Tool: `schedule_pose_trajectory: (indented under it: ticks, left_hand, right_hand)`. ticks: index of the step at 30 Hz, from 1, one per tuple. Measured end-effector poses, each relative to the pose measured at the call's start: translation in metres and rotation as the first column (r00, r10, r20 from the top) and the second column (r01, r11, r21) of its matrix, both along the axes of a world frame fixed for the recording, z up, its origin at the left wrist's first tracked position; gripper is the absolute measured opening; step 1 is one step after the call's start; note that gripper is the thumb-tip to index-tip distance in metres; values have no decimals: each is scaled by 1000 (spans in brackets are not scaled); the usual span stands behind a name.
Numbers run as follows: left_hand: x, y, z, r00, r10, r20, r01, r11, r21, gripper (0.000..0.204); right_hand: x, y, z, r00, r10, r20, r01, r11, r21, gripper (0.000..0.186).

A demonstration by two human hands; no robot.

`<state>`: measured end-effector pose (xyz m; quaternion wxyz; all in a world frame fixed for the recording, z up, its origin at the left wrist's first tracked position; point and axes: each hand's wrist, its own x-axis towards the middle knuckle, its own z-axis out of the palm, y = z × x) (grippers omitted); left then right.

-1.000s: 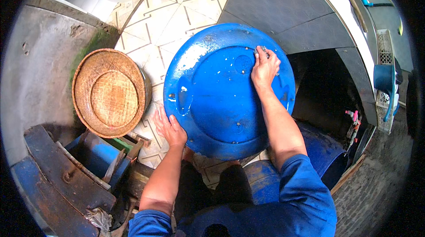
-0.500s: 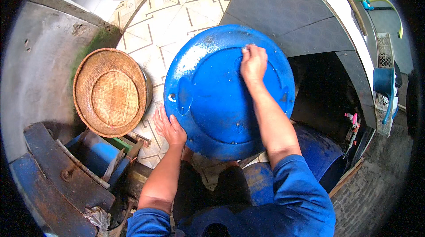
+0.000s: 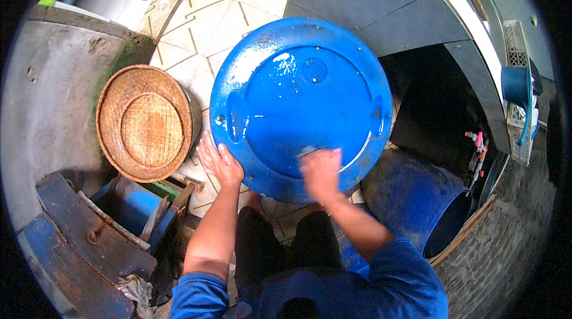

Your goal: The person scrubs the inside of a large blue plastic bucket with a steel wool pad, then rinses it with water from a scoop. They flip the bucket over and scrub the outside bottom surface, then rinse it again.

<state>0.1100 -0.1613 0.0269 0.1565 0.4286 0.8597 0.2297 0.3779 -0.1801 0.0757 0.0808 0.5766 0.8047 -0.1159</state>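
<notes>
A large blue plastic drum (image 3: 298, 110) stands before me with its round, wet, ridged end facing up. My left hand (image 3: 219, 161) is spread open against the drum's left near rim, palm side down, holding nothing. On the near part of the flat top, right of the middle, my right hand (image 3: 322, 173) presses down. Its fingers are closed over a small grey scrubber (image 3: 306, 152), mostly hidden by the hand and smeared by motion. Water gleams on the far left of the drum's top.
To the left sits a round woven bamboo basket (image 3: 152, 131). A second blue drum (image 3: 411, 200) lies on its side at right, below a dark opening under a grey tiled counter (image 3: 363, 3). Rusty blue metal equipment (image 3: 89, 229) fills the lower left. The tiled floor (image 3: 196, 27) stretches ahead.
My right hand has swept from the far part of the drum's top to its near part. My left hand stays at the left rim. The view has shifted slightly.
</notes>
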Motion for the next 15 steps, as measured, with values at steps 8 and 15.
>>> schedule_pose_trajectory:
  ticks: [8,15]
  left_hand:
    - [5,3,5,999,14,-42,-15,1000,-24,58]
    - [1,3,6,1000,-23,-8,23,1000,-13,59]
  right_hand:
    - [-7,20,-4,924,-346,-163,359,932,55,28]
    - [32,-5,17,982,-90,-166,107,989,99,17]
